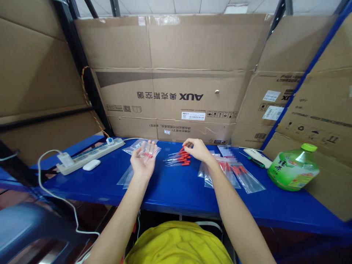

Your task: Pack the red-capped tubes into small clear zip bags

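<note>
My left hand (144, 160) is raised palm up over the blue table (176, 190), holding a small clear plastic bag (148, 151) with a few red-tipped pieces in it. My right hand (197, 149) reaches down with fingers curled onto a loose pile of thin red-tipped parts (180, 159) lying in the middle of the table. More empty clear bags (127, 176) lie under and left of my left hand. Filled bags with red parts (235, 174) lie to the right of my right forearm.
A white power strip (90, 156) with a plugged adapter and a white oval case (91, 165) sit at the left. A green drink jug (293, 168) lies at the right, beside a white device (257, 157). Cardboard boxes (176, 77) wall the back.
</note>
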Demonstrator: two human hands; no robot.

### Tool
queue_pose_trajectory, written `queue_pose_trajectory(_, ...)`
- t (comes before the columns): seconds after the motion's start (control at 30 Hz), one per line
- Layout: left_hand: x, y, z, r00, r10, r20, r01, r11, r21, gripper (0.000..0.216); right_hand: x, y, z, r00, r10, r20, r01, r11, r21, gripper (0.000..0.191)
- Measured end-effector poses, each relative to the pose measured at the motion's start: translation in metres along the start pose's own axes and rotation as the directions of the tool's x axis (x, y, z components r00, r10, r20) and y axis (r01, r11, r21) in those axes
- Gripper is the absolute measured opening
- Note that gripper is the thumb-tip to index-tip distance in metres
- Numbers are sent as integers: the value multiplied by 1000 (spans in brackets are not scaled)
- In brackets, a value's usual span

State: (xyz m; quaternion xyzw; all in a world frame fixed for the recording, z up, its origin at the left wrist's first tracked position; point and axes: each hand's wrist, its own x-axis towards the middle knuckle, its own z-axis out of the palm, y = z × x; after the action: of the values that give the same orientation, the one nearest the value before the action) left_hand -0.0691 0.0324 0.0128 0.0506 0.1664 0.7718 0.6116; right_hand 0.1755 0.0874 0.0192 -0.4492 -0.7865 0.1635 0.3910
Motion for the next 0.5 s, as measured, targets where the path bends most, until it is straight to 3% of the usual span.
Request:
queue_pose_trajectory(0.1, -3, 1, 2, 999, -3, 32, 4, 1000, -9, 29, 0, -11, -3, 990, -48, -133, 73, 979, 192, 9)
queue_pose_trajectory(0.17, -4, 1, 2, 999, 1, 53, 0, 1000, -13, 27, -1, -19, -4, 986, -58, -158, 104, 946, 307, 9)
queue_pose_trajectory(0.33, -4, 3, 2, 998, 28, 48, -26, 999, -36, 26, -7, -37, -5, 991, -103, -81, 130, 844, 520, 15)
queue_pose_trajectory(0.5, -7, 3, 4, 997, 10, 82, -6, 999, -48, 29, -11, -48, 2, 990, -131, -45, 136, 844, 519, 15)
